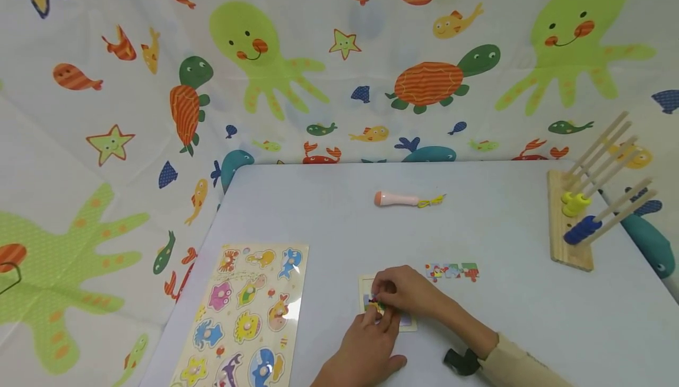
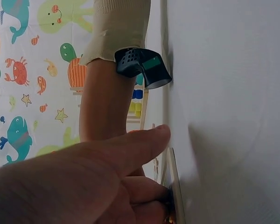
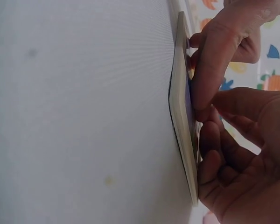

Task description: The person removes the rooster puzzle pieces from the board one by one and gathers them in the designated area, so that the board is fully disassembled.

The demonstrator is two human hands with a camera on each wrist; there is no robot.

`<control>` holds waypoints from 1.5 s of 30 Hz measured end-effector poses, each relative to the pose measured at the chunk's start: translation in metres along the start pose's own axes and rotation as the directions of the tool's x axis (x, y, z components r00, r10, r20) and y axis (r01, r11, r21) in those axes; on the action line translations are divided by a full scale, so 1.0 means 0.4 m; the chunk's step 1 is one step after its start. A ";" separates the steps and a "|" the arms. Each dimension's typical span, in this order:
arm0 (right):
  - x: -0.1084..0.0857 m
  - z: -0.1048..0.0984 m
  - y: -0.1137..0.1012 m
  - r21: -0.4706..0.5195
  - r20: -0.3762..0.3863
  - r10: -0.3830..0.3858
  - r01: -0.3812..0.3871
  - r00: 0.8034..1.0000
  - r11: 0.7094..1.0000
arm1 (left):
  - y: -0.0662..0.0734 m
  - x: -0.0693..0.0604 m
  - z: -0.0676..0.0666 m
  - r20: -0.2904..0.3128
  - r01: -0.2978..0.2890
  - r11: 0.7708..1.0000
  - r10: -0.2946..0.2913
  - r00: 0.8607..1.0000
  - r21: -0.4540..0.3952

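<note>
A small cream-framed puzzle board (image 1: 408, 323) lies on the table, partly covered by both hands. My right hand (image 1: 411, 293) reaches over its far side, thumb and fingertips pinching a small colourful puzzle piece (image 1: 375, 304). From the near side my left hand (image 1: 366, 346) touches the same spot with its fingertips, the thumb held out to the side. In the right wrist view the board (image 3: 179, 93) shows edge-on, with fingers of both hands meeting on its face. The left wrist view has the left thumb (image 2: 144, 140) straight; the fingertips beyond are partly hidden.
Joined jigsaw pieces (image 1: 452, 271) lie right of the board. A large sea-animal peg puzzle (image 1: 265, 304) lies at the left. Farther back is a pink pen-like device (image 1: 398, 199) with a yellow cord. A wooden peg stand (image 1: 558, 222) with coloured rings stands at the right edge.
</note>
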State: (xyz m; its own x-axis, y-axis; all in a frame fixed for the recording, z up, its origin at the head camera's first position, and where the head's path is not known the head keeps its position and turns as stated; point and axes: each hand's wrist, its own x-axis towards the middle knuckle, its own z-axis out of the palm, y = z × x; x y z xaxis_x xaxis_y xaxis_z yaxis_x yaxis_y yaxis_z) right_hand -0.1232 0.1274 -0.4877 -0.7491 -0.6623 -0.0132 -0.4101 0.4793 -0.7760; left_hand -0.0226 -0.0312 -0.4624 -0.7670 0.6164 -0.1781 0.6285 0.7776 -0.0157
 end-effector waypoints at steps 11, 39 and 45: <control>-0.002 0.001 -0.001 0.066 0.007 -0.017 0.017 1.000 0.998 | -0.002 0.002 0.005 -0.016 -0.009 1.000 0.009 1.000 -0.014; -0.207 -0.181 0.110 0.011 -0.138 0.252 -0.253 0.958 0.967 | -0.006 0.007 0.005 0.085 0.032 0.995 -0.024 0.996 -0.099; -0.204 -0.169 0.104 -0.055 -0.203 0.289 -0.306 0.935 0.951 | -0.004 0.008 0.002 0.090 0.036 0.991 -0.024 0.996 -0.128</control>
State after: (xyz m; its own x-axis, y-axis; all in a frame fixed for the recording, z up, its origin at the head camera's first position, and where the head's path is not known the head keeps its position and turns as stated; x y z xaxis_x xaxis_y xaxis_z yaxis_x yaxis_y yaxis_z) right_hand -0.1141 0.2403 -0.4763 -0.9250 -0.3640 -0.1086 -0.1893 0.6896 -0.6990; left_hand -0.0260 -0.0307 -0.4638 -0.7674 0.5835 -0.2657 0.5788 0.8087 0.1043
